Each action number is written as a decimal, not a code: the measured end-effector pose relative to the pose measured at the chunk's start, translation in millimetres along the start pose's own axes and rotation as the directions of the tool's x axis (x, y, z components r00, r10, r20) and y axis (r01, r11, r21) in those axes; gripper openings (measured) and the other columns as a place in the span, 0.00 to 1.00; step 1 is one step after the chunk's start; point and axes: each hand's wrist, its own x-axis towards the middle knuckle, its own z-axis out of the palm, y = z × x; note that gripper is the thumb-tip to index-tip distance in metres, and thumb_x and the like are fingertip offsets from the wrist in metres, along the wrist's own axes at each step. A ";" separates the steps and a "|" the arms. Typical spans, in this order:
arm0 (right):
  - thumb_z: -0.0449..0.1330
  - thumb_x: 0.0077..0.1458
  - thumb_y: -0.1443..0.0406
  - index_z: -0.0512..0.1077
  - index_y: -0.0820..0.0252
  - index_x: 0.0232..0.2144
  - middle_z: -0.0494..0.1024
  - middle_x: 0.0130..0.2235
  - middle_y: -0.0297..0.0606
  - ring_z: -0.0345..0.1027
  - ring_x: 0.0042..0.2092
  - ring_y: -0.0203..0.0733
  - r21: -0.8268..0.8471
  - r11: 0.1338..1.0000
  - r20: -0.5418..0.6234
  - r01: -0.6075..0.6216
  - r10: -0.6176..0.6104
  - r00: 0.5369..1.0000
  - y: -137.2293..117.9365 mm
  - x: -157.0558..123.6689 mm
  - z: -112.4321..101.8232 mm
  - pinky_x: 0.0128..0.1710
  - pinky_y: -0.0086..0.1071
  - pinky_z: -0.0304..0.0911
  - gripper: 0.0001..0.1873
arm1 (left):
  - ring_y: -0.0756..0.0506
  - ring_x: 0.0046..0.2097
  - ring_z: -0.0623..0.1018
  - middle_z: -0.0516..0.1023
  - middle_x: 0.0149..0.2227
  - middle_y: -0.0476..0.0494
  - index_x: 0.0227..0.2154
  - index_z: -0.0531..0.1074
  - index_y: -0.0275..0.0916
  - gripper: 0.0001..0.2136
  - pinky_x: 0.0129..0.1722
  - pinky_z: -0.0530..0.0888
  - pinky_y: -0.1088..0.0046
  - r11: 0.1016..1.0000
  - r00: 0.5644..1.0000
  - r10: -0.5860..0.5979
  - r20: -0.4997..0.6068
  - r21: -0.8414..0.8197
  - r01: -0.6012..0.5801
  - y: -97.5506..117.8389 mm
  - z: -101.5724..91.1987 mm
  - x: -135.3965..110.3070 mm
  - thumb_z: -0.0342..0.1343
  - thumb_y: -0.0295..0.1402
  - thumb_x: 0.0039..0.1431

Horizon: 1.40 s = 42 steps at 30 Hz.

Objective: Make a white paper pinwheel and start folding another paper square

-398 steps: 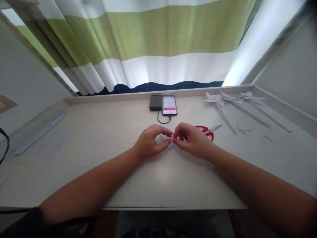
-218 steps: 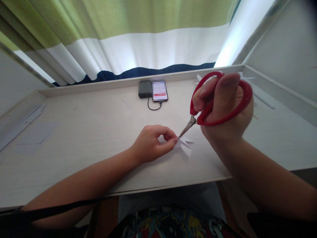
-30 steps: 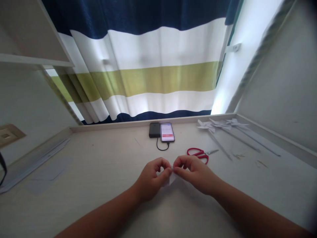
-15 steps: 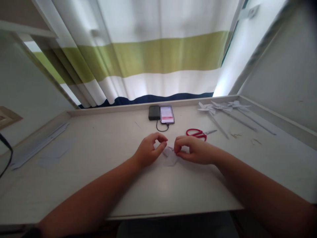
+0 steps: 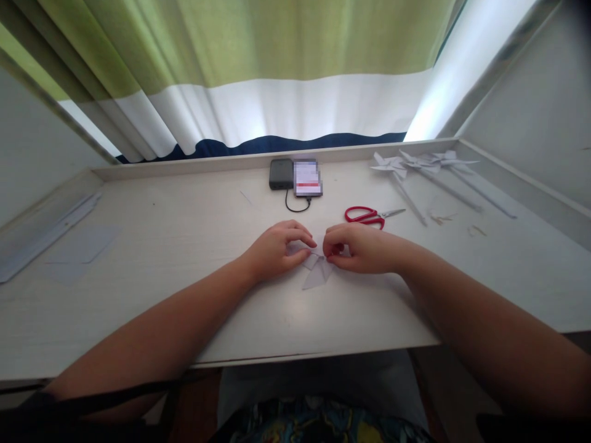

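- Pinching the white paper piece point(image 5: 316, 275) from the left with the left hand point(image 5: 277, 249), fingers curled onto it.
- Gripping its right side with the right hand point(image 5: 362, 249), closed likewise.
- Lying on the bench point(image 5: 184, 246), between both hands.
- Red scissors point(image 5: 367, 215) just beyond, untouched.

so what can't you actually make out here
Head view only:
- paper: its middle is hidden by the left hand and right hand pinching it.
- phone: screen blurred.
- scraps right of the scissors: too small to identify.
- strips: cut off by the left edge.
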 end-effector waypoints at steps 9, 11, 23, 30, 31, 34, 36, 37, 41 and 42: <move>0.56 0.50 0.69 0.71 0.59 0.28 0.75 0.29 0.35 0.64 0.30 0.36 -0.029 0.999 0.015 -0.037 0.038 0.999 1.3 1.7 6.7 0.29 0.30 0.56 0.04 | 0.45 0.42 0.75 0.77 0.39 0.43 0.29 0.78 0.39 0.04 0.48 0.70 0.64 1.000 0.999 0.019 0.033 0.020 -0.020 6.1 -1.3 -0.2 0.59 0.32 0.54; 0.56 0.50 0.68 0.72 0.59 0.29 0.75 0.30 0.36 0.64 0.30 0.37 -0.027 0.998 0.014 -0.052 0.052 0.999 0.5 1.6 6.8 0.29 0.30 0.56 0.05 | 0.44 0.42 0.75 0.77 0.39 0.43 0.29 0.78 0.39 0.04 0.48 0.70 0.64 1.000 0.999 0.018 0.042 0.022 -0.019 7.4 -1.3 -0.1 0.60 0.33 0.54; 0.57 0.50 0.68 0.73 0.59 0.30 0.76 0.31 0.36 0.66 0.31 0.38 -0.051 0.998 0.030 -0.046 0.048 0.998 -0.2 1.4 7.5 0.31 0.31 0.57 0.05 | 0.43 0.46 0.74 0.75 0.43 0.44 0.30 0.79 0.41 0.04 0.52 0.68 0.62 0.998 0.986 0.047 0.158 -0.039 -0.042 6.4 -1.4 -1.0 0.62 0.30 0.50; 0.58 0.49 0.68 0.73 0.59 0.30 0.76 0.31 0.36 0.66 0.32 0.38 -0.063 0.997 0.029 -0.055 0.056 0.998 -0.9 1.0 7.6 0.31 0.31 0.58 0.04 | 0.43 0.47 0.73 0.75 0.44 0.44 0.29 0.78 0.40 0.04 0.52 0.68 0.63 0.997 0.981 0.061 0.185 -0.059 -0.051 6.9 -2.3 -1.7 0.60 0.26 0.50; 0.58 0.49 0.67 0.72 0.59 0.30 0.76 0.31 0.36 0.66 0.32 0.38 -0.065 0.997 0.026 -0.052 0.054 0.998 -1.2 1.0 7.7 0.31 0.31 0.58 0.04 | 0.43 0.47 0.73 0.75 0.44 0.44 0.29 0.78 0.40 0.05 0.52 0.68 0.64 0.997 0.981 0.064 0.186 -0.061 -0.054 7.4 -2.6 -1.9 0.60 0.26 0.50; 0.58 0.49 0.66 0.72 0.59 0.29 0.76 0.31 0.36 0.66 0.32 0.38 -0.066 0.996 0.025 -0.062 0.064 0.998 -2.0 1.3 7.7 0.32 0.31 0.58 0.03 | 0.43 0.47 0.73 0.75 0.44 0.44 0.30 0.78 0.40 0.06 0.52 0.68 0.63 0.996 0.980 0.065 0.185 -0.066 -0.054 8.8 -3.4 -2.3 0.59 0.25 0.49; 0.59 0.50 0.65 0.72 0.59 0.29 0.76 0.31 0.37 0.66 0.32 0.39 -0.066 0.995 0.027 -0.081 0.083 0.996 -2.7 1.7 7.4 0.32 0.32 0.58 0.04 | 0.42 0.47 0.73 0.75 0.44 0.44 0.31 0.78 0.41 0.07 0.52 0.68 0.63 0.996 0.981 0.064 0.186 -0.069 -0.052 9.2 -3.6 -2.5 0.60 0.25 0.49; 0.59 0.50 0.65 0.72 0.59 0.29 0.76 0.31 0.37 0.66 0.32 0.39 -0.067 0.994 0.029 -0.089 0.091 0.995 -3.1 1.9 7.2 0.32 0.32 0.58 0.04 | 0.42 0.47 0.73 0.75 0.44 0.44 0.32 0.79 0.41 0.07 0.52 0.68 0.62 0.996 0.980 0.063 0.187 -0.072 -0.051 9.2 -3.5 -2.6 0.61 0.27 0.49; 0.60 0.50 0.65 0.72 0.59 0.29 0.76 0.31 0.38 0.67 0.32 0.40 -0.078 0.991 0.019 -0.106 0.108 0.994 -5.3 2.6 7.2 0.31 0.32 0.57 0.04 | 0.42 0.46 0.73 0.75 0.43 0.43 0.34 0.79 0.42 0.06 0.51 0.68 0.62 0.996 0.984 0.062 0.170 -0.078 -0.049 8.4 -2.2 -3.4 0.62 0.32 0.52; 0.60 0.49 0.65 0.72 0.59 0.28 0.76 0.31 0.38 0.67 0.32 0.40 -0.076 0.991 0.012 -0.107 0.108 0.994 -5.8 2.7 7.5 0.31 0.32 0.57 0.03 | 0.43 0.46 0.73 0.76 0.43 0.43 0.33 0.79 0.42 0.05 0.51 0.68 0.63 0.995 0.985 0.065 0.158 -0.081 -0.053 8.3 -1.8 -3.7 0.62 0.33 0.52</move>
